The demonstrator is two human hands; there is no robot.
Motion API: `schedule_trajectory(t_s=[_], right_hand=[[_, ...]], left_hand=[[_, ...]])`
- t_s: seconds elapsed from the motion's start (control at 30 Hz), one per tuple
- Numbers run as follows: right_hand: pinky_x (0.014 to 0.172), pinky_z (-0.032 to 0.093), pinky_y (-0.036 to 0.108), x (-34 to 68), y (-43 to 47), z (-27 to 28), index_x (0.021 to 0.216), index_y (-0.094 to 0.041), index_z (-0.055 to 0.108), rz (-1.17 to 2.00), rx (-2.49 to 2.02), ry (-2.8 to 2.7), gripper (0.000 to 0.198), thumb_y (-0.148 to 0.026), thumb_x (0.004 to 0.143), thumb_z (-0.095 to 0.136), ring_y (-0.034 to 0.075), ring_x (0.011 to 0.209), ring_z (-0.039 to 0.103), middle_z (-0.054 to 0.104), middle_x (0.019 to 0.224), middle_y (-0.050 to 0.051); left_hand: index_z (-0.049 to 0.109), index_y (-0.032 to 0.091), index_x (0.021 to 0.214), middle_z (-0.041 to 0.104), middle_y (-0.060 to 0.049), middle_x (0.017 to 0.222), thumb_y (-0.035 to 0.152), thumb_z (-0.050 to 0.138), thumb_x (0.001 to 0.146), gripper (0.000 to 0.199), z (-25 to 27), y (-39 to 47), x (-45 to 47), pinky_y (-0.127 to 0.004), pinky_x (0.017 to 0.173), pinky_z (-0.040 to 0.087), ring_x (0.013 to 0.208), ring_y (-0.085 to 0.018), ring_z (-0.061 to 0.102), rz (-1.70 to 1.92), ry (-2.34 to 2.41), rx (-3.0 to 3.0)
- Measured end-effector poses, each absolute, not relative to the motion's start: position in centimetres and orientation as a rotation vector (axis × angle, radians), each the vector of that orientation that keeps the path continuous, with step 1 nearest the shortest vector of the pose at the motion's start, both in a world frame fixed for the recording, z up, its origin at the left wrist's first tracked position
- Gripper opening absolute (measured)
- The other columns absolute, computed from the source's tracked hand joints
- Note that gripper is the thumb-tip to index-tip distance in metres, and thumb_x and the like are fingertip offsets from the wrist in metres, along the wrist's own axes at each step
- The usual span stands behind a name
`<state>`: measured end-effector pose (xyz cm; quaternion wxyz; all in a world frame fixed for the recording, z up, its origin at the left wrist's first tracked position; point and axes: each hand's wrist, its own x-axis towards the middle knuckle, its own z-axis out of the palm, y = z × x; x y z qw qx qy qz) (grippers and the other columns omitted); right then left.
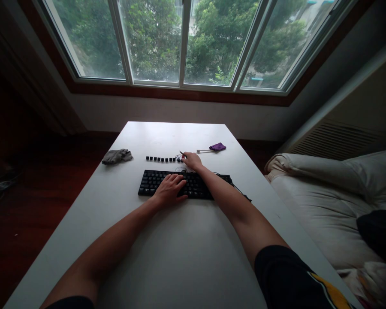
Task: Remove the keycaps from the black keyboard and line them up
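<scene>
Keyboard, black rectangular plastic, lies on the white table under the left hand, fingers loosely spread, presumably steadying it. The right hand pinches a thin, perhaps metal tool beside small black square keycaps, probably rowed for order.

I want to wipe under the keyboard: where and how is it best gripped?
Probably by the two short ends of the keyboard, one hand from each side: it lies flat, long and thin, with keys covering its top. The left hand lies over the keys and should clear first. Mind the cable by the right end.
</scene>
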<state>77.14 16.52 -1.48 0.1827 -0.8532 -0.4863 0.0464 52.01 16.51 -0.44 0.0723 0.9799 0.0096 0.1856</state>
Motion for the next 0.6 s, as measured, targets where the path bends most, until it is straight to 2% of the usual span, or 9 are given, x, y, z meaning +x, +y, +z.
schedule_trajectory(t_s=[0.13, 0.43, 0.6], right_hand=[[0.079, 0.044, 0.027, 77.2, 16.6, -1.5, 0.108, -0.027, 0.075, 0.146, -2.41, -1.381, 0.02, -0.033, 0.095, 0.061, 0.022, 0.097, 0.067, 0.076, 0.106, 0.006], [0.081, 0.044, 0.028, 77.3, 16.4, -0.9, 0.11, -0.025, 0.073, 0.144, -2.344, -1.355, 0.022, -0.036, 0.096, 0.06, 0.022, 0.097, 0.066, 0.076, 0.104, 0.006], [0.086, 0.047, 0.03, 77.7, 15.6, 0.0, 0.114, -0.021, 0.068, 0.166, -2.08, -1.327, 0.029, -0.035, 0.102, 0.046, 0.02, 0.098, 0.065, 0.073, 0.109, 0.006]], left_hand=[[0.06, 0.024, 0.131, 0.056, -0.013, 0.138, 0.048, 0.069, 0.087, 0.051, -0.3, 16.4, 52.0, -0.053, 0.108, 0.041, 0.127, -0.034, 0.05, 0.555, 0.033, 2.934], [0.06, 0.024, 0.13, 0.056, -0.013, 0.139, 0.049, 0.069, 0.087, 0.051, -0.5, 16.7, 52.0, -0.052, 0.108, 0.041, 0.128, -0.034, 0.05, 0.568, 0.023, 2.943], [0.062, 0.023, 0.124, 0.056, -0.013, 0.137, 0.047, 0.073, 0.083, 0.05, -0.2, 17.0, 51.8, -0.053, 0.108, 0.042, 0.127, -0.035, 0.051, 0.568, 0.037, 2.937]])
